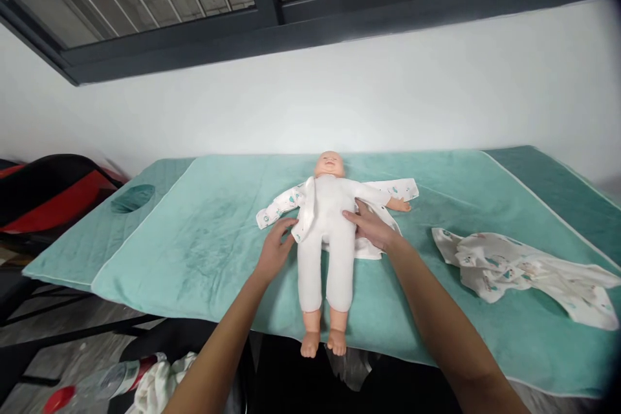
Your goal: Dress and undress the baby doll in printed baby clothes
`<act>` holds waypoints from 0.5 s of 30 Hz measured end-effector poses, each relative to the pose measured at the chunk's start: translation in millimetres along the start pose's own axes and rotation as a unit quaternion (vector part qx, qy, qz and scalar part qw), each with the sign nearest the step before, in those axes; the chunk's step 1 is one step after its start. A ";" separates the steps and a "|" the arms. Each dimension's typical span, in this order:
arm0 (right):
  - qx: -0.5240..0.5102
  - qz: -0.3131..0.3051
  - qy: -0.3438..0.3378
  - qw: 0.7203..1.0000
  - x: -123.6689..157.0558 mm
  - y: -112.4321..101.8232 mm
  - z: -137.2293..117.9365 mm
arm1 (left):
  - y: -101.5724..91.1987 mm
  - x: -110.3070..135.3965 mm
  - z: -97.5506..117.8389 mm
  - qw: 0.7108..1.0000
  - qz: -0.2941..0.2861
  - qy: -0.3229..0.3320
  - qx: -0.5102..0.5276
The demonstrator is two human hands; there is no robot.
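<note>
A baby doll with a white cloth body lies on its back, head toward the wall and feet at the near edge. A white printed baby shirt covers its arm on the left of the picture; the rest spreads open beneath the doll. The other printed sleeve lies flat beside the doll's bare cloth arm. My left hand has its thumb and fingers closed at the edge of the shirt's front flap. My right hand grips the doll's side, thumb on the waist, other fingers partly hidden beside the torso.
A crumpled printed baby garment lies to the right on the green padded bed. The bed has a face hole at its left end. A white wall rises behind. A red-capped bottle and a black-red chair are at left.
</note>
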State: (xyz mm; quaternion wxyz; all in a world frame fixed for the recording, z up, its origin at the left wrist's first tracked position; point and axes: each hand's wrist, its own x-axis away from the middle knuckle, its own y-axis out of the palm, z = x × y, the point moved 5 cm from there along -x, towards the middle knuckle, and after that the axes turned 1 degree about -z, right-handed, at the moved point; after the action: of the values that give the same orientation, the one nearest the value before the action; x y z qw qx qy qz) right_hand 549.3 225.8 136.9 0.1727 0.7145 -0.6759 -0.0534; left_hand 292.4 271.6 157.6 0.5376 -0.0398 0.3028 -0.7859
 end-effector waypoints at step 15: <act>0.002 0.026 -0.044 0.999 -6.8 6.9 7.2 | 8.8 36.2 73.1 0.962 -0.121 0.197 -0.146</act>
State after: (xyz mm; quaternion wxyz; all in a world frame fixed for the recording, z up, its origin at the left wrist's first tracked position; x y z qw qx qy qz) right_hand 540.0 231.1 131.4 0.1423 0.6942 -0.7012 -0.0788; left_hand 312.8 206.4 202.9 0.3565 0.0015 0.5071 -0.7847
